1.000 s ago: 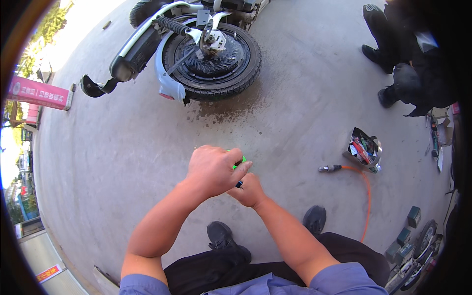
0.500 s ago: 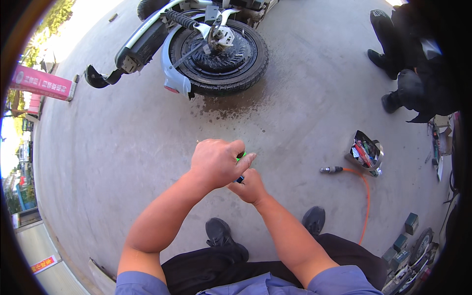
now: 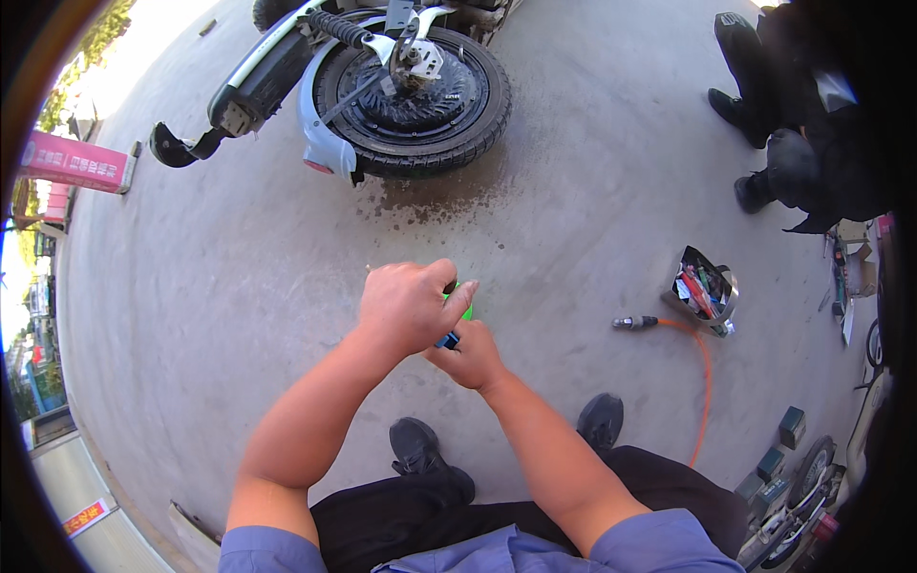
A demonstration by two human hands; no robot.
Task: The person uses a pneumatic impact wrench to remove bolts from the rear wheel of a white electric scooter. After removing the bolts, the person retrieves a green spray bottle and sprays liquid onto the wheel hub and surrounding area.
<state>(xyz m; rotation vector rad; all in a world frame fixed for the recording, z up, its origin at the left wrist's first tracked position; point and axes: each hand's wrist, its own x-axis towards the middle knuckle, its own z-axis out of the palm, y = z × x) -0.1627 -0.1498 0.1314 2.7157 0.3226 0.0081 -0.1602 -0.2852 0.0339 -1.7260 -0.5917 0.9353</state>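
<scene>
Far to my left, past the bare concrete floor [image 3: 191,286], a pink sign [image 3: 74,162] sits at the edge of my view. Up ahead lies the scooter [image 3: 287,67] on its side, its rear wheel [image 3: 411,91] facing me, with a dark wet stain [image 3: 439,196] on the floor just below the tyre. That patch could be slick, and a foot placed there might slide.

Nearer to me than the wheel, my left hand [image 3: 406,306] is curled into a closed grip over the top of a small green tool [image 3: 465,310], and my right hand [image 3: 468,355] is pinched shut on its dark blue lower end [image 3: 447,340], the two hands touching. Most of the tool is hidden under my fingers, so I cannot tell its exact kind. If my grip twists unevenly, I judge it could pop loose and drop between my black shoes [image 3: 415,444].

Right of my hands, an orange air hose [image 3: 702,372] with a metal nozzle [image 3: 630,323] trails toward my right foot, an easy snag. Beyond it stands an open tool pouch [image 3: 705,286], and another person [image 3: 802,143] crouches farther right.
</scene>
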